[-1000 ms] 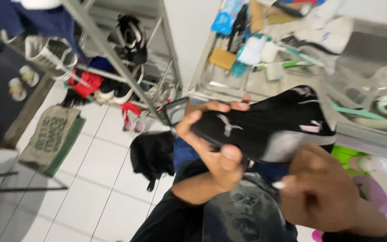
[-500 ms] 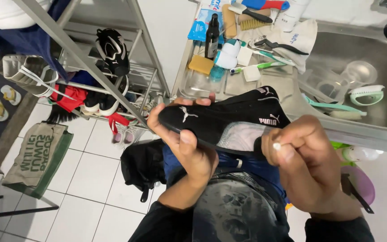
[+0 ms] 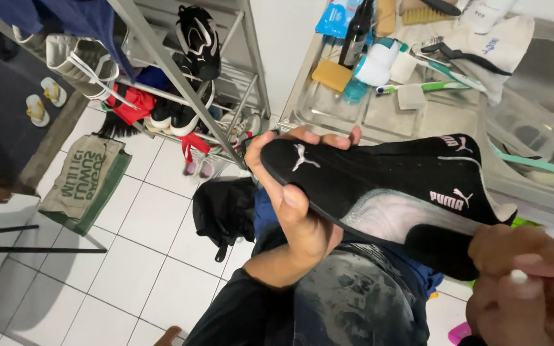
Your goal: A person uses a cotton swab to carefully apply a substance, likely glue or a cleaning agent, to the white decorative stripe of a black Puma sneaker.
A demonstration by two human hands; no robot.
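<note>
My left hand (image 3: 293, 202) grips the toe end of a black sneaker (image 3: 379, 182) with white markings and a pale foamy side stripe, held on its side in front of me. My right hand (image 3: 527, 288) is at the bottom right, fingers closed around a small white object whose shape is too hidden to tell, close to the shoe's heel end. A dark apron (image 3: 360, 301) covers my lap below the shoe.
A steel sink counter (image 3: 379, 122) behind the shoe holds brushes, a yellow sponge (image 3: 331, 75), a dark bottle (image 3: 356, 35) and a cloth. A metal shoe rack (image 3: 187, 83) with several shoes stands to the left. A black bag (image 3: 222, 208) and a folded sack (image 3: 84, 182) lie on the white tile floor.
The view has come closer to the shoe. My left hand has kept its grip on the toe end; my right hand has dropped to the lower right near the heel.
</note>
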